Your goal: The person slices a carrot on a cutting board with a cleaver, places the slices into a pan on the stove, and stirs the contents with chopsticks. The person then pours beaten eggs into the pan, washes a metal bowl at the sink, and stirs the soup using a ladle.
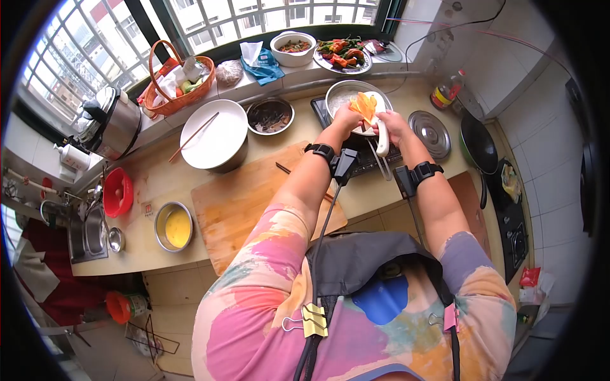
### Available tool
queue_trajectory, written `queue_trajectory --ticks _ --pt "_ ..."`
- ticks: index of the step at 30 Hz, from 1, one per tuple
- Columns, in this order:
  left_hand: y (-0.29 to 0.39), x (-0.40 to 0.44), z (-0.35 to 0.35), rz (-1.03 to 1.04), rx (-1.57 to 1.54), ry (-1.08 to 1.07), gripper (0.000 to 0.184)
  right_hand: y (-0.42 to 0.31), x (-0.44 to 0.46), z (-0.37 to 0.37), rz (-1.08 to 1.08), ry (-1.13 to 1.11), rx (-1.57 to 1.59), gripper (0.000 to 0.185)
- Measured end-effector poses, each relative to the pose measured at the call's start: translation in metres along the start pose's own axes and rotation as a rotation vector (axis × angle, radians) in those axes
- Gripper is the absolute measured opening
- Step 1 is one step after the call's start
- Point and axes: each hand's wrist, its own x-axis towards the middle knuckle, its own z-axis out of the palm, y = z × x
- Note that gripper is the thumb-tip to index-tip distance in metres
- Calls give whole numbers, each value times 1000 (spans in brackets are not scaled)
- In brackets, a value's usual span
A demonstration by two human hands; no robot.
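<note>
My right hand (397, 128) is closed around the white handle of a utensil (382, 141); its pale head is partly hidden behind the food. Beside it, my left hand (347, 119) has its fingers closed at the edge of some flat orange-yellow food pieces (364, 106). Both hands are over the near side of a metal pot (331, 95) with pale contents, which stands on a black cooktop (318, 109). A long metal handle (380, 162) sticks out toward me below my hands. How the fingers meet the food is partly hidden.
Left of the cooktop are a dark-filled bowl (290, 120), a white bowl (206, 127) with chopsticks across it and a cutting board (235, 197). A bowl of yellow liquid (160, 236) stands farther left. To the right are a metal lid (430, 130) and a wok (476, 143).
</note>
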Motion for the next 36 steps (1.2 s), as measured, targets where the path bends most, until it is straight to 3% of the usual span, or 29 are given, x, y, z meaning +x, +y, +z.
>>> queue_trajectory --ticks 1,2,5,7,9,10,12,15,21,23,25,27,29,31,35,36 --pt "14 -8 2 -106 -275 -29 83 -3 9 -3 15 43 26 30" --pt "21 -12 2 -133 -354 -89 88 -6 14 -6 -9 45 51 30" --pt "34 -24 -11 -116 -403 -112 85 -9 24 -15 -106 109 -65 25" --pt "42 -47 -31 -66 -446 -176 81 -9 25 -19 -321 194 -289 27" --pt "53 -89 -54 6 -356 -110 74 -22 7 -15 -424 274 -687 33" --pt "47 -103 -70 -13 -323 -99 69 -13 9 -19 -414 270 -681 33" --pt "21 -121 -106 -42 -256 -34 57 2 18 -25 -882 471 -1039 43" --pt "-12 -172 -150 -74 -222 112 47 3 5 -14 -710 413 -940 48" --pt "-70 -270 -218 -178 -195 338 41 10 19 -11 -812 561 -966 45" --pt "-94 -297 -238 -179 -125 406 40 9 18 -9 -694 342 -718 43" --pt "-135 -315 -261 -180 -61 472 39 15 -14 21 -659 323 -686 39" --pt "-184 -328 -281 -99 252 565 36 32 -52 60 -661 157 -543 37" --pt "-197 -341 -287 -119 306 623 33 51 -86 100 -456 -176 -320 30" --pt "-211 -347 -298 -106 477 598 33 80 -98 130 -302 -332 -172 23" --pt "-195 -346 -304 -155 525 573 32 146 -88 169 112 -297 23 17" --pt "-194 -343 -305 -230 529 552 32 160 -86 177 132 -320 -27 17"
